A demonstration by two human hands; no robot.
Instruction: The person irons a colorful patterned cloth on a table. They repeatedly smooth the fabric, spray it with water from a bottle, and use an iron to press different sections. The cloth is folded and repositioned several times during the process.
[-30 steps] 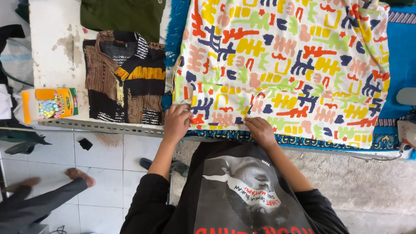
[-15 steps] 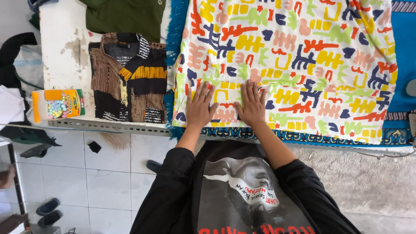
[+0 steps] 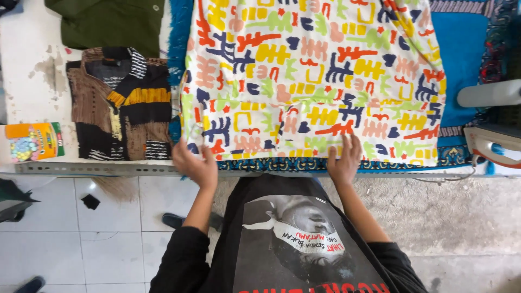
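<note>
A white garment with a bright multicoloured print (image 3: pixel 315 76) lies spread flat on a blue patterned cloth (image 3: pixel 461 49) covering the table. My left hand (image 3: pixel 196 163) pinches the garment's near left corner at the table edge. My right hand (image 3: pixel 344 161) rests flat, fingers apart, on the garment's near hem to the right of the middle. Both black sleeves reach up from below.
A folded brown, black and yellow striped shirt (image 3: pixel 122 111) lies left of the garment, with a dark green garment (image 3: pixel 111 21) behind it. A small colourful packet (image 3: pixel 32 142) sits at the far left. An iron (image 3: pixel 491 145) stands at the right edge. Tiled floor lies below.
My hands moved apart along the near hem: the left went to the left corner, the right slid rightwards. The view shifted closer to the table.
</note>
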